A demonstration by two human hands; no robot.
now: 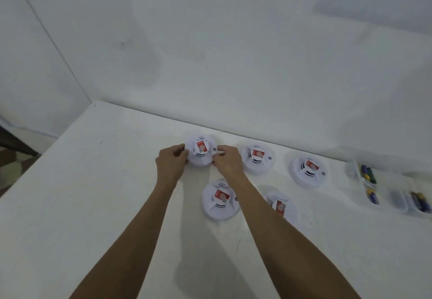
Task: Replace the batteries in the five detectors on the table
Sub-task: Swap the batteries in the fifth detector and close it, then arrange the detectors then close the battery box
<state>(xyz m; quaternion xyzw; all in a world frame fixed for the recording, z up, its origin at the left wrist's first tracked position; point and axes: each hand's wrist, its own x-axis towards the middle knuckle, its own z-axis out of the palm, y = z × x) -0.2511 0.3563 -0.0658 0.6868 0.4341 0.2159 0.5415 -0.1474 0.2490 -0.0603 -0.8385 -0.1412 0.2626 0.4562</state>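
White walls are backing a white table [93, 205]. Both hands are gripping the far-left detector [200, 151] at the table's 12 o'clock: left hand [171, 162] is pinching its 9 o'clock rim, right hand [228, 160] its 3 o'clock rim, fingers curled. Four more detectors are lying rightward and nearer. Clear trays [385, 193] at 2 o'clock are holding batteries [369, 173].

The five detectors [201, 152] are white with red labels; the surface [93, 181] is white; the batteries [368, 173] are blue, green and yellow.
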